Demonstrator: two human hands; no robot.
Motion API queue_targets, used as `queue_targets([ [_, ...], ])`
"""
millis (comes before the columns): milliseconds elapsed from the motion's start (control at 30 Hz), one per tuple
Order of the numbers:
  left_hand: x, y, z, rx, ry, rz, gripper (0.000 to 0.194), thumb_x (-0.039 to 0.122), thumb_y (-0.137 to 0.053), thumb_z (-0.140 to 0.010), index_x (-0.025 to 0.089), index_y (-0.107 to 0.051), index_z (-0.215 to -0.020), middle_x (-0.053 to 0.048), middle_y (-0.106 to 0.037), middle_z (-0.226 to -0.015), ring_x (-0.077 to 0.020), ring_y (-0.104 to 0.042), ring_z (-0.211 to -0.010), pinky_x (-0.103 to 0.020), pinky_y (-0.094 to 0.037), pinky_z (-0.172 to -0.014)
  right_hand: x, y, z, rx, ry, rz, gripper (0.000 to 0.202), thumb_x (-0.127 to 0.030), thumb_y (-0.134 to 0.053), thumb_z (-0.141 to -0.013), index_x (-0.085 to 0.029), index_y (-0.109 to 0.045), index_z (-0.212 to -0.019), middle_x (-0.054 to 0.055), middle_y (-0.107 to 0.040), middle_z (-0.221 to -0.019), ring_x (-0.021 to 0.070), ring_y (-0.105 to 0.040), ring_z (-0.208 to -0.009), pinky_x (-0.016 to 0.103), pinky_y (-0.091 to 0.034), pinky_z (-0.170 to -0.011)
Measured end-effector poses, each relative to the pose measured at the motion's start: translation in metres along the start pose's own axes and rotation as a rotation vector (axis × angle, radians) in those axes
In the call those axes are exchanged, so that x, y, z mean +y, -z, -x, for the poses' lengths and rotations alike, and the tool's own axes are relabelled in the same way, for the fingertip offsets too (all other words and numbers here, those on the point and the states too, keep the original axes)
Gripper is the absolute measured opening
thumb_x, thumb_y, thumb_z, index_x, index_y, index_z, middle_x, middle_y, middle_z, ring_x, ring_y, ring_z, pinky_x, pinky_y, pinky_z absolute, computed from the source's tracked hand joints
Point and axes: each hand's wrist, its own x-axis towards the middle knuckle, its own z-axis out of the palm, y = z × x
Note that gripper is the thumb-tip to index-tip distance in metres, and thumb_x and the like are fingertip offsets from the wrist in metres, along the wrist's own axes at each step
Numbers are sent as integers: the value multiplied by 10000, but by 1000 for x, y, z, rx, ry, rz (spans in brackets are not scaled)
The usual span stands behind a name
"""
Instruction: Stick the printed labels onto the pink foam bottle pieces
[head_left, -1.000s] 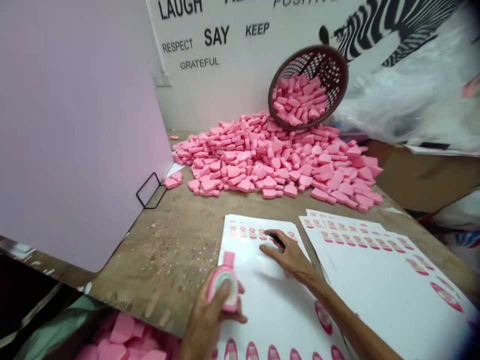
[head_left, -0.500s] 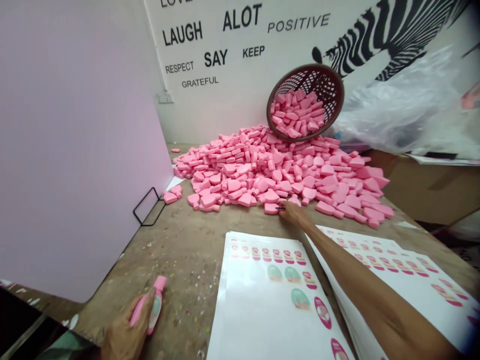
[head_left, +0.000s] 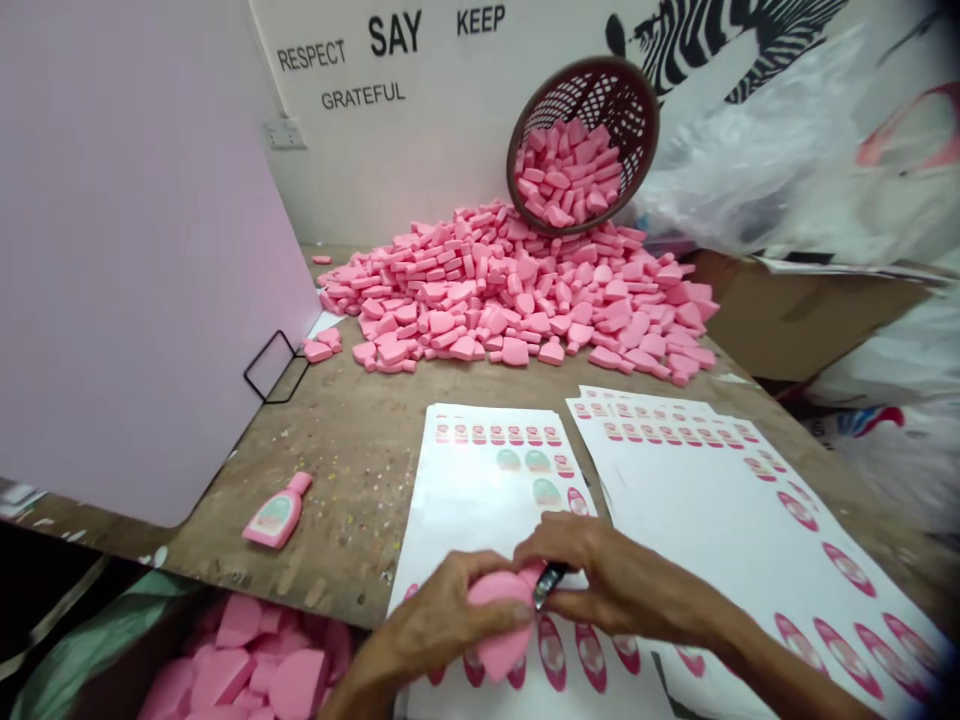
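Observation:
My left hand is closed around a pink bottle-shaped piece, low over a sheet of stickers. My right hand meets it at the narrow neck end, its fingers pinching a small dark tool with a shiny metal part. Whether the right fingers also grip the neck is partly hidden. On the sheet are rows of small labels, green half-round ones and pink ovals. A second pink bottle piece, bearing a green-and-cream label, lies on the table to the left.
A large heap of pink bottle pieces covers the back of the table, below a tipped brown basket. More sticker sheets lie at right. A pale pink board stands left. Below the front edge, more pink pieces fill a bag.
My left hand has let go of the labelled bottle piece, now on the table, and moved right. My right hand has come back from the heap; a plain pink piece is now between my hands.

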Motion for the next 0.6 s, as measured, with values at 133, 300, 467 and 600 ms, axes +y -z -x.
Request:
queue_targets([
  [133, -26, -26, -7, 103, 9, 151, 328, 466, -587, -793, 144, -623, -847, -42, -655, -649, -148, -588, -516, -196, -369, -418, 39, -40, 36, 355, -414, 149, 435, -443, -579, -805, -300, -564, -1216, 71, -669, -1055, 251, -636, -892, 369, -493, -755],
  [300, -51, -12, -6, 530, -24, 100, 299, 454, -654, -741, 162, -620, -798, -26, -658, -696, -163, -605, -614, -230, -460, -551, 67, -91, 55, 589, -614, 455, 481, -526, -513, -809, -233, -570, -1186, 90, -666, -775, 298, -630, -728, 423, -475, -676],
  [467, -41, -8, 7, 588, 41, 66, 340, 450, -699, -684, 169, -647, -867, -42, -695, -770, -190, -616, -661, -252, -479, -564, 49, -93, 52, 642, -586, 399, 478, -526, -467, -845, -226, -516, -1214, 91, -680, -817, 295, -630, -756, 419, -447, -705],
  [600, -16, -15, -5, 515, -28, 88, 370, 451, -669, -733, 165, -614, -962, -76, -704, -870, -198, -636, -708, -290, -509, -644, 57, -59, 28, 697, -461, 276, 297, -427, -400, -918, -221, -540, -1080, 72, -683, -896, 236, -618, -797, 373, -406, -750],
])
